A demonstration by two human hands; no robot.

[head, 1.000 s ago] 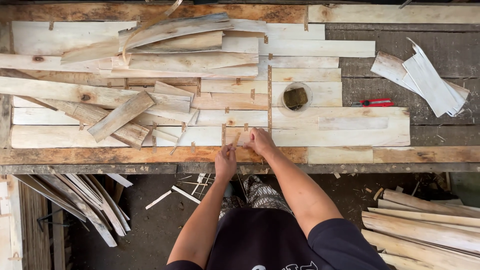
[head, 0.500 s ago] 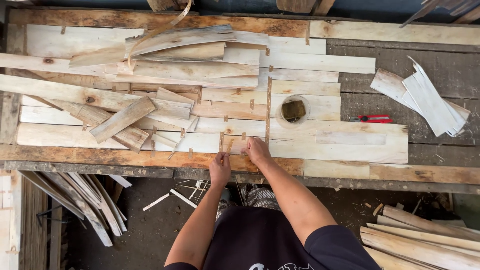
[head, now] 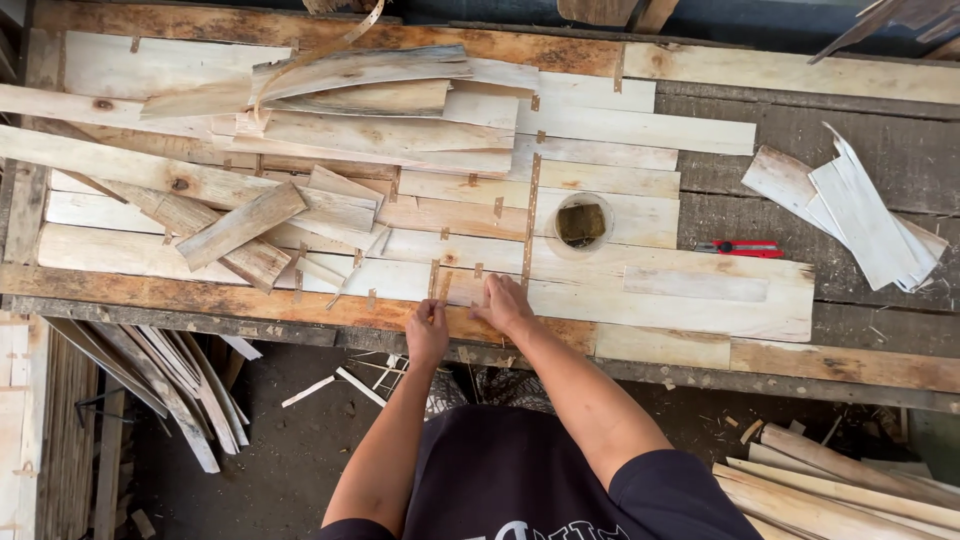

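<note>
Veneer sheets (head: 640, 275) lie edge to edge on the tabletop (head: 860, 365), many seams already bridged by brown tape bits; loose strips (head: 330, 130) piled at left seem not yet joined. Left hand (head: 428, 330) pinches a tape strip (head: 436, 278) at the near edge; right hand (head: 503, 303) presses flat beside it. Sheets look pale, thin, knotty.

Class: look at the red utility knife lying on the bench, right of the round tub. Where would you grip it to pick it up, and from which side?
Probably the red utility knife is best gripped across its long red body, from above. It lies flat and lengthwise on bare dark bench, clear of the tub and the veneer stack; one end looks darker, perhaps the blade.
</note>
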